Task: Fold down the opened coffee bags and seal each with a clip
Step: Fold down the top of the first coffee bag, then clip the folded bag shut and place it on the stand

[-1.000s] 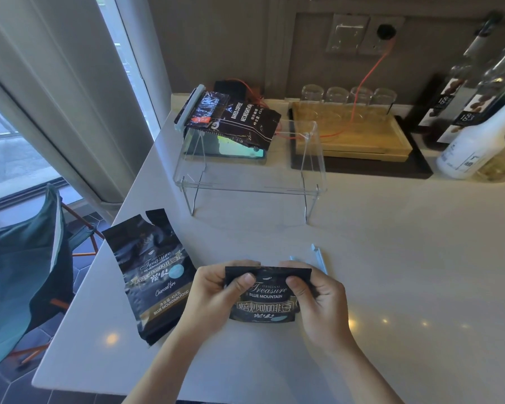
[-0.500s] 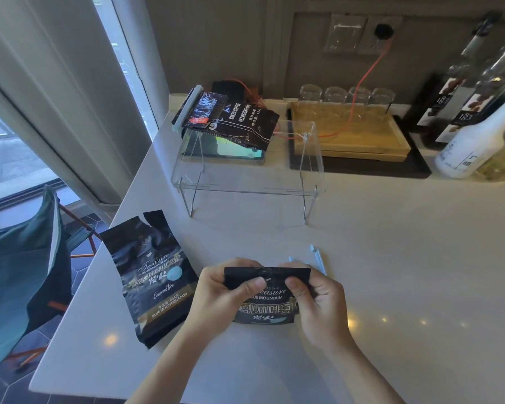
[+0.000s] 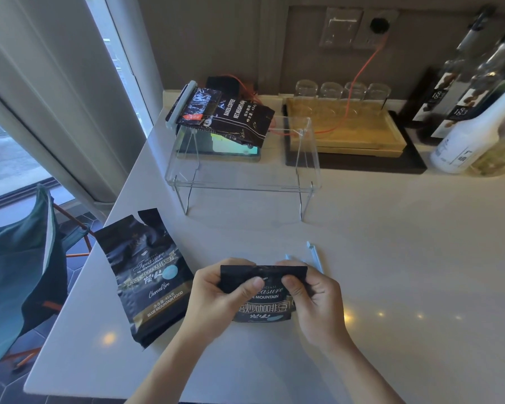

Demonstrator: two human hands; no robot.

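a black coffee bag (image 3: 264,298) with its top folded down sits low on the white counter (image 3: 391,258), near the front edge, held between both hands. the left hand (image 3: 213,298) grips the bag's left side, thumb pressed over the folded top edge and fingers curled behind it. the right hand (image 3: 318,301) grips the right side the same way, thumb on the front of the fold. just behind the right hand, a pale blue clip (image 3: 314,256) lies on the counter, partly hidden by the fingers. to the left of the hands a second coffee bag (image 3: 146,275) lies flat, its torn top open and unfolded. farther back stands a clear acrylic stand (image 3: 242,182), and on its left end rests a third bag (image 3: 233,115), closed along its top by a light clip (image 3: 180,104). behind the stand, a wooden tray (image 3: 347,132) carries a row of upturned glasses (image 3: 341,90). bottles (image 3: 473,112) stand at the far right.
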